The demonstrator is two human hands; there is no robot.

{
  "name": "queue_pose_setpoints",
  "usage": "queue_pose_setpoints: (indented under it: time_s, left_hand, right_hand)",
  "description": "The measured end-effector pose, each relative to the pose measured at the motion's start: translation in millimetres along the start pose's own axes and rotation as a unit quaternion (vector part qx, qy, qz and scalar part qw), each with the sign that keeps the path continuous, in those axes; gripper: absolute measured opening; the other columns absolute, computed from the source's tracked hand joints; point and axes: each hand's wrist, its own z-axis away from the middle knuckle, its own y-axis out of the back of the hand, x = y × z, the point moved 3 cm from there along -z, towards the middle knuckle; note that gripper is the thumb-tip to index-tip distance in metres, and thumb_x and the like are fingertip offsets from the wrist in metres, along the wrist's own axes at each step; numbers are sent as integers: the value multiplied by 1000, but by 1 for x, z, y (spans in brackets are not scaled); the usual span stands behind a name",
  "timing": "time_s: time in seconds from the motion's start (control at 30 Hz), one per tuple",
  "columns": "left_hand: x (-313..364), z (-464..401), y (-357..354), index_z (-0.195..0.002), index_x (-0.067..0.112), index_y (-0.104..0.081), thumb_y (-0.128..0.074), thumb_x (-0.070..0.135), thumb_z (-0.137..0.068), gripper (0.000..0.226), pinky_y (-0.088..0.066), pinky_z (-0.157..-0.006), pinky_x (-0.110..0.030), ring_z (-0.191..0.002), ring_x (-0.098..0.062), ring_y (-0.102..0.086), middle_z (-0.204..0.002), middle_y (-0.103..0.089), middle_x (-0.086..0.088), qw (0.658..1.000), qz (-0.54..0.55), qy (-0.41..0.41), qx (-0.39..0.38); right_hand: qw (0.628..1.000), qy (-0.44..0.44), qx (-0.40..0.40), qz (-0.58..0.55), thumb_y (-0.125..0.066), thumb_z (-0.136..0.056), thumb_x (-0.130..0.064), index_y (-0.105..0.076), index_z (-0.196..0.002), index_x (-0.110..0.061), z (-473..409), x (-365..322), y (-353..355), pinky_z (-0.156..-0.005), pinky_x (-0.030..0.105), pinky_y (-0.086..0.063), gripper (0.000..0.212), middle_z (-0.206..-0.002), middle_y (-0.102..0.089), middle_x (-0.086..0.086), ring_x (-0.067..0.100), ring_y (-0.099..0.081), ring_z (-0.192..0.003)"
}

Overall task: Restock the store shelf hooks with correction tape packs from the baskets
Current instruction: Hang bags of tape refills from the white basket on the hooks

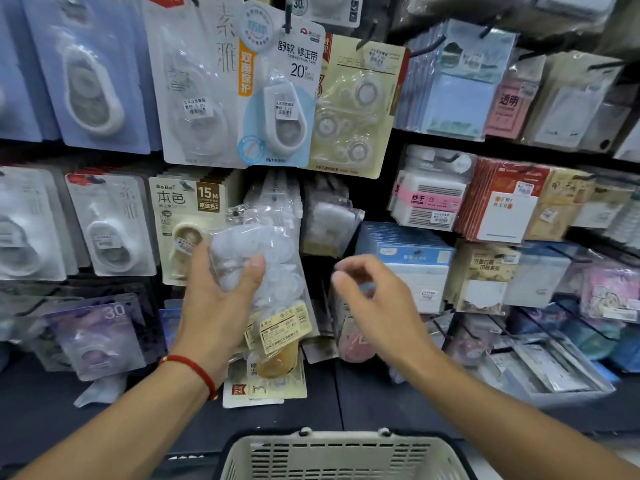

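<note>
My left hand [221, 292] grips a clear plastic bag of white correction tape packs [263, 265] in front of the middle shelf row, its yellow label hanging low. The bag's top reaches up to the hook area among other clear packs [277, 199]. My right hand [374, 299] hovers just right of the bag, blurred, fingers loosely curled and holding nothing. Carded correction tape packs [277, 98] hang on the hooks above. A beige plastic basket [343, 455] stands at the bottom centre below my arms; its contents are out of sight.
Correction tape cards [110, 230] fill the hooks to the left. Sticky notes and memo pads [460, 98] hang on the right section. A tray of packets [540, 368] sits on the lower right shelf. Loose packs [266, 382] lie on the dark ledge.
</note>
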Motion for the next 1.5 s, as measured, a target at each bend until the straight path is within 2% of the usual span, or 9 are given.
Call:
queue_pose_setpoints:
  time_s: [0.13, 0.5, 0.67, 0.8, 0.93, 1.07, 1.2, 1.33, 1.5]
  left_hand:
    - [-3, 8, -18, -132, 30, -57, -75, 32, -89, 46, -62, -91, -43, -114, -19, -73, -125, -73, 4, 996, 54, 22, -70]
    - [-10, 4, -19, -144, 33, -48, -75, 17, -88, 64, -63, -89, -49, -110, -26, -75, -126, -74, -1, 991, 96, 73, -49]
    - [-8, 1, -13, -150, 29, -43, -73, 13, -93, 66, -53, -105, -54, -122, -22, -68, -136, -67, 5, 996, 74, 48, -13]
    - [-3, 2, -10, -149, 44, -39, -75, 18, -92, 72, -52, -106, -41, -109, 10, -64, -114, -63, 37, 998, 50, 32, 0]
    - [-4, 1, -6, -152, 41, -39, -77, 21, -92, 74, -52, -108, -47, -124, -9, -63, -137, -62, 17, 999, 36, 29, 11]
    - [-2, 3, -6, -121, 58, -52, -81, 20, -89, 57, -57, -100, -37, -112, 0, -68, -122, -68, 24, 1000, 1, -11, 15]
    - [-5, 8, -16, -118, 53, -58, -86, 22, -82, 55, -61, -95, -44, -110, -14, -73, -123, -73, 10, 999, 15, 10, -27]
    - [-7, 18, -29, -118, 52, -58, -90, 29, -71, 62, -62, -89, -44, -104, -20, -76, -116, -77, 2, 996, 34, 30, -77]
    - [-7, 14, -30, -124, 53, -55, -85, 37, -80, 56, -62, -86, -41, -102, -19, -77, -113, -78, 2, 996, 34, 63, -50]
  right_hand:
    - [994, -1, -107, -19, -72, -87, -58, -65, -106, -37, 11, 4, -20, -78, 12, -51, 29, -101, -71, -20, -2, -65, -90]
    - [983, -85, 17, -159, -61, -97, -51, -55, -105, -38, 2, 17, 0, -84, 60, -60, 16, -98, -78, 7, 29, -77, -88]
    - [970, -109, 39, -212, -63, -103, -38, -58, -111, -26, -2, 17, 8, -55, 42, -61, 15, -94, -78, 13, 34, -77, -78]
    - [964, -107, 30, -240, -64, -103, -37, -58, -114, -20, -1, 12, 8, -52, 33, -58, 22, -88, -81, 8, 30, -78, -74]
    - [974, -118, 36, -191, -62, -102, -44, -59, -120, -23, -4, 13, 9, -73, 48, -62, 28, -95, -80, 9, 32, -76, -86]
    - [995, -69, 32, 70, -56, -102, -44, -43, -145, -28, -2, 17, 12, -104, 31, -44, 48, -138, -51, -15, 1, -53, -121]
    - [995, -38, -71, 52, -63, -99, -46, -60, -122, -37, 6, 13, -4, -96, 23, -47, 25, -121, -63, -18, 0, -60, -112]
    - [991, -5, -133, 23, -56, -94, -61, -68, -101, -27, 14, 5, -20, -79, 37, -59, 36, -97, -74, -10, 7, -69, -88]
    - [995, -41, -27, -85, -60, -100, -41, -64, -100, -19, 9, 7, -13, -85, 56, -57, 22, -96, -75, 9, 30, -72, -91]
